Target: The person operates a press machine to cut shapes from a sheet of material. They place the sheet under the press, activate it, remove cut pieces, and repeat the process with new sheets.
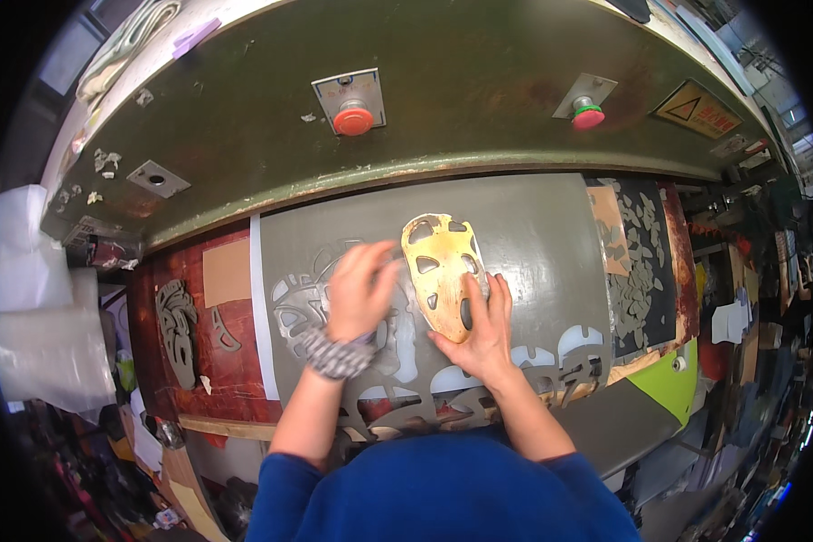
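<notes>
Head view: right hand (486, 341), fingers spread, touches a yellow template (444, 278), best kept flat on the grey sheet (542, 244) (left hand (359, 294) blurred, grip unclear).

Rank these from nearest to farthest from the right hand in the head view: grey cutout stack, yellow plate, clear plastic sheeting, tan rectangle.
1. Yellow plate: touching the right hand.
2. Tan rectangle: left, on the red surface.
3. Grey cutout stack: farther left, same surface.
4. Clear plastic sheeting: far left.

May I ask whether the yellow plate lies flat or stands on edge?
Flat: the yellow plate shows its broad face atop the grey sheet.
</notes>
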The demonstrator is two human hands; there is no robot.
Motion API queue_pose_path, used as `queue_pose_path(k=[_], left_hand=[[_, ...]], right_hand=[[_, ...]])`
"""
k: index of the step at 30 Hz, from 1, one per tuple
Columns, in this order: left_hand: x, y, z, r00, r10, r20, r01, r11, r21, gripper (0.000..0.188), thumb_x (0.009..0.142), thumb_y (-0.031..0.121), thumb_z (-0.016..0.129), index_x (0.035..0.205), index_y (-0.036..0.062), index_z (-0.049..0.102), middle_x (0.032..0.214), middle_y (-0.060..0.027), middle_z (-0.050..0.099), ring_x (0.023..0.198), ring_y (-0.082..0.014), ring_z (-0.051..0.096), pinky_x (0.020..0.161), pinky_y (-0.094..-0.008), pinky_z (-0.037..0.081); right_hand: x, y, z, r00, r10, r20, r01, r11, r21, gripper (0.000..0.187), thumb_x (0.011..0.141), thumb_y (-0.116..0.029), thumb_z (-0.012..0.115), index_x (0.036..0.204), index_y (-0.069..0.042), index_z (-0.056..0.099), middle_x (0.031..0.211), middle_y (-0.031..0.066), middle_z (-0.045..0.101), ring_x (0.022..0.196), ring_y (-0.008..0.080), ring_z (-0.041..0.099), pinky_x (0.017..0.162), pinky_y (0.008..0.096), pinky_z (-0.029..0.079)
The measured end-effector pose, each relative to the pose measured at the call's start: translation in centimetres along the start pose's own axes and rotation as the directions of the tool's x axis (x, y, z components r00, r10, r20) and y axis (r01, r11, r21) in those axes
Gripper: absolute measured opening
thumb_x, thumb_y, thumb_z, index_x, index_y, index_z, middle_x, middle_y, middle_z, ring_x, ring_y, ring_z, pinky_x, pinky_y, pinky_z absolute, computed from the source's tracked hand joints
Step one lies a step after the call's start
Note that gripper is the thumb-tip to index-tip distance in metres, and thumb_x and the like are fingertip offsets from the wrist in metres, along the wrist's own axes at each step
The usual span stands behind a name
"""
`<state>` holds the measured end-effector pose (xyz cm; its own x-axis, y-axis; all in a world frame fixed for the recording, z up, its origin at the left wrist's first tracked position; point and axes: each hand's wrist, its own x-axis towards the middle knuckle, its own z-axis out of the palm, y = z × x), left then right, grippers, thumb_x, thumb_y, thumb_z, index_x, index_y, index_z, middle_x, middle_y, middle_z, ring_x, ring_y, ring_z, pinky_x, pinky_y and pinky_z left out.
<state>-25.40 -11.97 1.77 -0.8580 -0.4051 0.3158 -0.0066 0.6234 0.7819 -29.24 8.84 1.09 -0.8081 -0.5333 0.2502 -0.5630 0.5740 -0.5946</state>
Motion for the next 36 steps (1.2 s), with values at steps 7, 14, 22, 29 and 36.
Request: queue_pose_path(k=[7,14,22,29,36], left_hand=[[5.8,1.6,8.1,0.885,0.398,0.240,-0.440,0.884,0.159,0.021,0.079,0.012,0.067,0.096,0.0021,0.061,0.085,-0.0101,0.057,0.081,-0.0281,0.059,0.071,-0.0399,0.051],[7.2,1.5,8.4,0.966,0.251,-0.063,-0.241,0.962,0.124,0.008,0.088,0.010,0.057,0.089,0.0021,0.059,0.081,-0.0152,0.061,0.066,-0.0342,0.060,0.062,-0.0404,0.050],[-0.9,5.2,-4.3,0.280,0.000,0.960,0.564,0.809,-0.164,0.023,0.094,0.012,0.054,0.091,-0.0030,0.071,0.076,-0.0113,0.069,0.052,-0.0097,0.059,0.049,-0.0234,0.049],[-1.0,5.3,5.9,0.849,-0.312,0.426,0.505,0.716,-0.482,0.033,0.098,0.032,0.050,0.092,0.0009,0.060,0.066,-0.0038,0.059,0.048,-0.0089,0.054,0.042,-0.0230,0.044],[1.0,6.8,10.5,0.927,-0.250,0.280,0.362,0.792,-0.492,0.040,0.099,0.035,0.047,0.082,0.0002,0.059,0.059,-0.0043,0.057,0.049,-0.0104,0.054,0.046,-0.0260,0.044]], right_hand=[[-2.8,0.0,-0.4,0.999,0.047,0.012,-0.047,0.997,0.061,0.096,0.052,-0.018,0.089,0.134,-0.002,0.041,0.135,0.0286,0.032,0.126,0.0483,0.032,0.104,0.0532,0.033],[-4.2,-0.2,0.2,0.987,-0.021,-0.159,0.031,0.998,0.061,0.094,0.052,-0.011,0.087,0.134,-0.002,0.041,0.134,0.0287,0.037,0.126,0.0461,0.034,0.103,0.0507,0.034],[-2.3,1.8,-3.7,0.909,0.391,0.141,-0.251,0.244,0.937,0.069,0.071,0.005,0.074,0.131,0.000,0.038,0.119,0.0178,0.056,0.107,0.0199,0.057,0.092,0.0308,0.048],[-1.4,3.3,-4.8,0.855,0.449,0.261,-0.266,-0.053,0.963,0.067,0.080,0.006,0.064,0.138,-0.001,0.032,0.115,0.0199,0.060,0.102,0.0195,0.060,0.088,0.0301,0.049],[-0.7,4.6,-4.9,0.840,0.479,0.254,-0.190,-0.179,0.965,0.052,0.086,0.001,0.060,0.135,0.002,0.041,0.115,0.0178,0.060,0.104,0.0210,0.060,0.092,0.0320,0.048]])
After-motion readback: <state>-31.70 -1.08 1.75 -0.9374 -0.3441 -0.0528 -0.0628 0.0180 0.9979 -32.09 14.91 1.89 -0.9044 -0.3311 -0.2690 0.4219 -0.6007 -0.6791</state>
